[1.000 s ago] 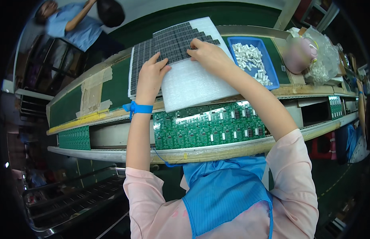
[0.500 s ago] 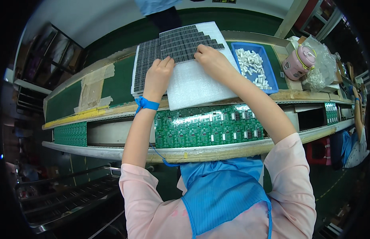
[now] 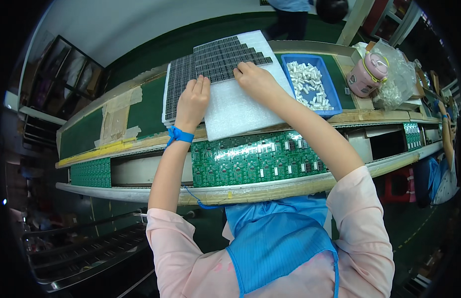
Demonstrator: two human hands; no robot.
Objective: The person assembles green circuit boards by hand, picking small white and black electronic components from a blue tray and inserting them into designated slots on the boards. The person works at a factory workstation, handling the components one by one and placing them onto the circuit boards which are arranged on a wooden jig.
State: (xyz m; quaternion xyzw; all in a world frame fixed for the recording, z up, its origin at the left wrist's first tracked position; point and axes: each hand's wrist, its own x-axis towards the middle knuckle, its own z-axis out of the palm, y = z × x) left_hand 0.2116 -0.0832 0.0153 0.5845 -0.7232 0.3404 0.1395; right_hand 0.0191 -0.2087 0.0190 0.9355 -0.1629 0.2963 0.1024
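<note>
Rows of black seven-segment displays lie packed together on a white foam sheet, with a stepped edge at the far right. My left hand has its fingers pressed together at the near left corner of this block. At the near edge, further right, my right hand is closed with its fingertips against the displays. The fingertips partly hide what they grip. Under the sheet's left side, another layer of black displays shows. A blue band circles my left wrist.
Right of the foam stands a blue bin of white parts, then a pink jar and clear plastic bags. Green circuit boards line the track in front of me. A person is behind the bench; another's arm shows far right.
Both hands stay at the near edge of the displays, with only small finger shifts. The view has moved slightly. The person behind the bench has moved right.
</note>
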